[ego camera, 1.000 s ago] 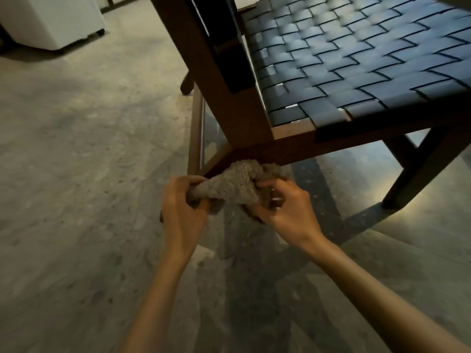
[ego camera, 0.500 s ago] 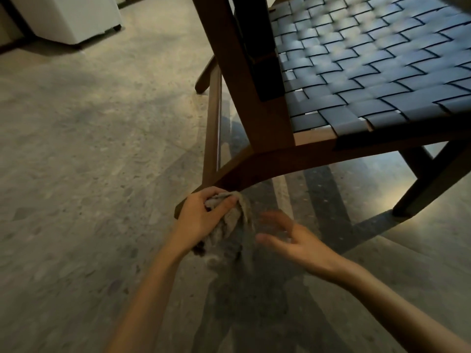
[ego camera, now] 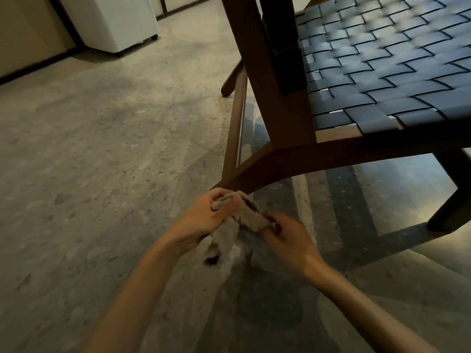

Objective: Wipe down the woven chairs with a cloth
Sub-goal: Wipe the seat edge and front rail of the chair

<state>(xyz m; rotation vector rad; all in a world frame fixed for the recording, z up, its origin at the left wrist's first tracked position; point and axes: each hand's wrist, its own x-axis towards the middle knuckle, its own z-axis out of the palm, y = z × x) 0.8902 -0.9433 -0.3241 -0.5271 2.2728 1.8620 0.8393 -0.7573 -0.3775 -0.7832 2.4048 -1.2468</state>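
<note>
Both hands are gripping the cloth point(ego camera: 244, 217). The left hand point(ego camera: 204, 220) and right hand point(ego camera: 288, 238) are curling around it just below the chair point(ego camera: 280, 159) frame.

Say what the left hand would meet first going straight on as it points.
Likely the chair's curved wooden rail, just beyond the left hand and its cloth; depth is unclear.

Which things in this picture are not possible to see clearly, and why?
Head view only.
1. Chair: backrest and right side cut off by the top and right edges.
2. Seat: far weave blurred by motion.
3. Right hand: fingertips hidden by the cloth.
4. White box: top cut off by the edge; its kind is unclear.
</note>
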